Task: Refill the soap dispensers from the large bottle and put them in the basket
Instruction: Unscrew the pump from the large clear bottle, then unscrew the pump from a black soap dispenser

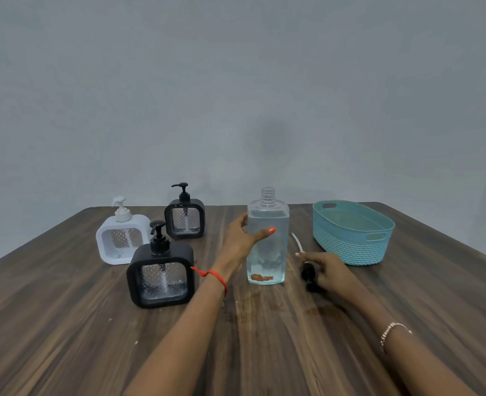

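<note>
A large clear bottle (268, 252) of pale liquid stands upright mid-table, its threaded neck uncapped. My left hand (240, 241) grips its left side, thumb across the front. To its right, my right hand (326, 271) holds a black pump head (309, 274) low over the table, its white tube (297, 242) pointing up and away. Three square dispensers stand to the left with pumps fitted: a black one (161, 277) nearest, a white one (121, 238) behind it, another black one (184, 217) farther back. A teal woven basket (353, 238) sits at the right.
The dark wood table (264, 338) ends at a plain grey wall behind. A wet patch shows on the wood in front of the large bottle.
</note>
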